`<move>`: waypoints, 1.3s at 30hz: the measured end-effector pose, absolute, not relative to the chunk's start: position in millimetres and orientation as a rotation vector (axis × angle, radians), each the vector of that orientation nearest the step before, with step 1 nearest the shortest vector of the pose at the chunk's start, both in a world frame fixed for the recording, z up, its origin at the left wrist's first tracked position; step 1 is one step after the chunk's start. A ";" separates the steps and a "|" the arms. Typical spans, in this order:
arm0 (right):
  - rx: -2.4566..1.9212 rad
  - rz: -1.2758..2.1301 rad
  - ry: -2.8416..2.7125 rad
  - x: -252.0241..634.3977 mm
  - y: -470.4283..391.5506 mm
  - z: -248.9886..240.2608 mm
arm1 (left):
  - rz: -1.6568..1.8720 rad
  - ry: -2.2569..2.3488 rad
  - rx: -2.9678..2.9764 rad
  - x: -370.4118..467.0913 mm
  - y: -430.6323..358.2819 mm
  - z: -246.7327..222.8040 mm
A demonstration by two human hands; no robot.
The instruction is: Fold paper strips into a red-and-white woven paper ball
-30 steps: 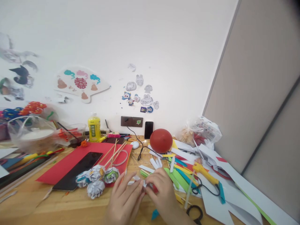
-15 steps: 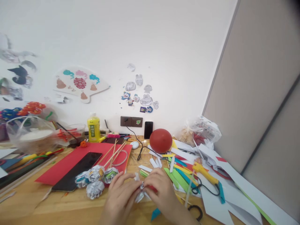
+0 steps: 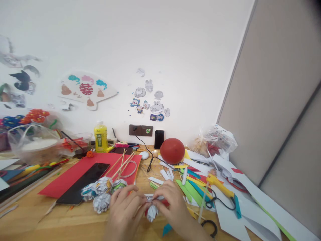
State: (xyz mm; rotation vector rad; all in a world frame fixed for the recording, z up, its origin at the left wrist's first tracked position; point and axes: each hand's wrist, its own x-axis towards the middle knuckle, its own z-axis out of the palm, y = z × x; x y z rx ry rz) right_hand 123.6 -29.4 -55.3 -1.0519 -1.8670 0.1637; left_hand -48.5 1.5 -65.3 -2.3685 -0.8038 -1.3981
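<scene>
My left hand (image 3: 126,209) and my right hand (image 3: 172,204) meet over the wooden table with fingertips pinched together. Between them is a folded piece of white paper (image 3: 152,213), its creased lower part hanging below the fingers. A bit of red shows beside it, partly hidden by my fingers. Just left of my left hand lie several crumpled paper balls (image 3: 101,203), white with some coloured patches. Bamboo sticks (image 3: 122,165) rise behind them. A small blue paper piece (image 3: 167,229) rests below my right hand.
A yellow glue gun (image 3: 220,185) lies on white sheets at right, beside coloured paper strips (image 3: 190,190). A red balloon (image 3: 172,150) sits at the back. On the left are red card (image 3: 65,177), a black phone-like slab (image 3: 82,184) and a yellow bottle (image 3: 100,137).
The paper between my hands has turned or been folded; more of its creased white part now shows below my fingers. My left fingers have curled slightly, and my hands stay in the same place.
</scene>
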 end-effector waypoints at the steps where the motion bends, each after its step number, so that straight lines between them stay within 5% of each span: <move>1: -1.072 0.198 -1.859 123.6 -29.9 -53.5 | -1.416 -0.846 -2.394 -47.3 1.0 -64.4; 9: -1.180 1.041 -1.631 129.0 -26.3 -57.9 | -1.570 -1.569 -3.161 -38.3 4.1 -61.6; 14: -1.227 1.282 -1.476 127.0 -19.7 -76.3 | -1.530 -1.617 -3.563 -37.0 12.6 -76.9; 25: -1.252 1.066 -1.586 127.3 -13.8 -86.1 | -1.312 -1.787 -3.422 -29.7 7.9 -78.4; 29: -1.220 0.732 -1.868 130.6 -18.3 -76.9 | -1.315 -1.788 -3.306 -29.6 3.9 -72.5; 35: -1.150 0.490 -1.929 132.3 -17.7 -72.3 | -1.877 -1.975 -3.619 -39.8 11.2 -73.5; 39: -1.113 0.385 -1.977 129.3 -17.9 -71.5 | -1.841 -2.303 -3.581 -37.7 9.6 -75.7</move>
